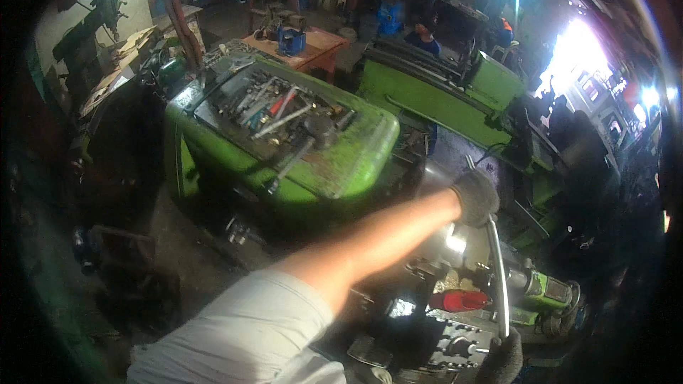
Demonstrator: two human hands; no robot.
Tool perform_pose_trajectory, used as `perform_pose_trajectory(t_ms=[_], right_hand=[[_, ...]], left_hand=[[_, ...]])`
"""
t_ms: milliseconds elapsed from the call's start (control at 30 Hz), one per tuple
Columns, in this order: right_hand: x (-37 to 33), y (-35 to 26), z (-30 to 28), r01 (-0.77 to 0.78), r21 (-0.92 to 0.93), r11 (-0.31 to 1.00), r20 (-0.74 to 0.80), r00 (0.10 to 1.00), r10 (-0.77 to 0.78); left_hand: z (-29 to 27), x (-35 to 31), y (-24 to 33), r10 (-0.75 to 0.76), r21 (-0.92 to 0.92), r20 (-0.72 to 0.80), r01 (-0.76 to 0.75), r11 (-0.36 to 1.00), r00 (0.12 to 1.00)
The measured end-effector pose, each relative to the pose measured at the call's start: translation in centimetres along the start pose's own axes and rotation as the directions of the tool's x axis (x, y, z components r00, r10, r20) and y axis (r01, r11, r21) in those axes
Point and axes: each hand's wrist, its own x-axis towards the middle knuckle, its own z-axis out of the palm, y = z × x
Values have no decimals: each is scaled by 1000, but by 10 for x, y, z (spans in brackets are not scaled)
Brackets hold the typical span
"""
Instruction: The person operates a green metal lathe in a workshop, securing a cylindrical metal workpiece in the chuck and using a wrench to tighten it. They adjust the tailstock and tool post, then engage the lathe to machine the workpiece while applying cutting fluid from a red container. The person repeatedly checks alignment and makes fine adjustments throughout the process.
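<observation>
Both my hands wear dark grey work gloves. My left hand (477,198) reaches far out and is closed round the upper part of a long metal bar (499,270), whose tip sticks out past the glove. Near the lower edge, my right hand (501,363) is closed round the bar's near end. The bar slants over a machine with a shiny metal cylinder (455,243) and a green-painted block (552,291) at its right. A red object (459,301) lies left of the bar. Below it is a metal carriage (455,345) with bolts, partly in shadow.
On the left stands a green machine housing (356,163) with a tool-filled tray (203,114) on top. Another green machine (434,92) stands behind. An orange-red table (327,46) carries a blue device (291,40). Further back, a person (423,39) is partly visible.
</observation>
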Motion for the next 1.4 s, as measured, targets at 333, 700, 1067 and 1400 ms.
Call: perform_pose_trajectory(t_ms=[333, 700, 1067, 1400], right_hand=[[11, 9, 45, 31, -1000, -8, 31, 931, -364], [21, -11, 41, 2, -945, -326, 66, 981, -185], [66, 8, -18, 86, -976, -202, 192, 780, -595], [22, -17, 50, -39, -927, -374, 193, 804, -562]], left_hand=[[4, 0, -42, 349, -146, 24, -342, 928, 937], [18, -10, -47, 259, -120, -133, -275, 954, 957], [11, 0, -43, 267, -113, -39, -269, 956, 963], [19, 14, -36, 259, -196, 123, -232, 953, 958]])
